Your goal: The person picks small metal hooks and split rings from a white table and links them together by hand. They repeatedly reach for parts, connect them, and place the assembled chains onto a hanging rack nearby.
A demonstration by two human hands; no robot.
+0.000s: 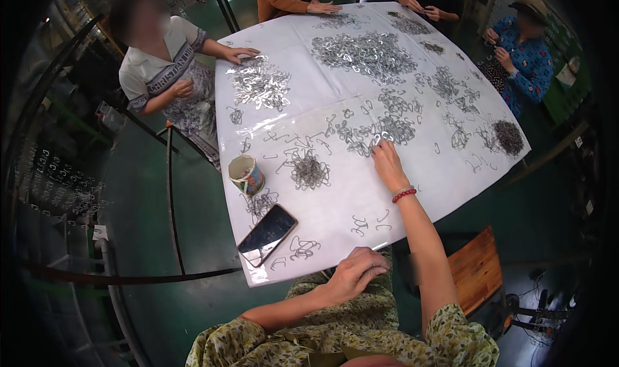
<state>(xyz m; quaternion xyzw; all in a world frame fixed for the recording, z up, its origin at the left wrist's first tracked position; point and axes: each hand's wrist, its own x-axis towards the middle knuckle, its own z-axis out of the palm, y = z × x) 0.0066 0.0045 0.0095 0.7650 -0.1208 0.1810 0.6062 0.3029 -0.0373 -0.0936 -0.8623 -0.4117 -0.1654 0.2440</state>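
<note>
Nearest me, my left hand [356, 271] rests curled and empty at the white plastic-covered table [425, 193] edge, steadying. My right hand [387, 162] reaches out, fingertips pinching small bent silver wire hooks [380, 137] from the scattered pile for sorting.

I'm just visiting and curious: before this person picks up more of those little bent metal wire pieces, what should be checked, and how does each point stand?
1. Right hand reaches the scattered silver bent-wire clips: ok, fingertips touch them.
2. Grip closed on a clip: cannot tell, too small.
3. Left hand free: cannot tell, fingers curled at the white table sheet edge.
4. Black flat smartphone safely on the table: not ok, it lies close to the edge.
5. Patterned paper cup upright: ok.
6. Other people's hands clear of this pile: ok.
</note>
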